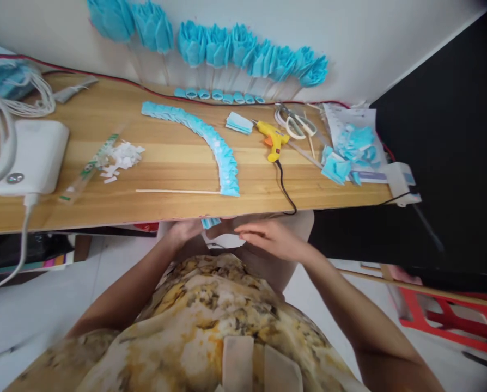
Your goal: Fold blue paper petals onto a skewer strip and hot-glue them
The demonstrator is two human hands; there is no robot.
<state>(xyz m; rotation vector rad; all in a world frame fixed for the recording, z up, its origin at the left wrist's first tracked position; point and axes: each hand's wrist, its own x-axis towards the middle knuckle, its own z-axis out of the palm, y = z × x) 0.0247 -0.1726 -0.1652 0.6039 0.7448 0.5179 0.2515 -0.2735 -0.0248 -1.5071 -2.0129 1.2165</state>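
Below the table's front edge, my left hand [185, 229] grips a small pleated piece of blue fabric [211, 222], which pokes out past the fingers. My right hand [265, 235] hovers just right of it, fingers stretched toward it and apart from it, with nothing seen in them. On the table above my hands lies a long curved strip of blue pleats [209, 136], its lower end touching a thin wooden stick [178, 191]. A yellow glue gun [273, 139] rests to the right, its nozzle near a folded blue stack [239, 123].
Blue fabric flowers [231, 44] on stems lean against the wall above a row of small blue rolls [217, 95]. White scraps [125, 156], a power bank [33, 155] and cables stand left. Scissors [296, 122], blue scraps [355, 146] and a power strip [401, 182] are right.
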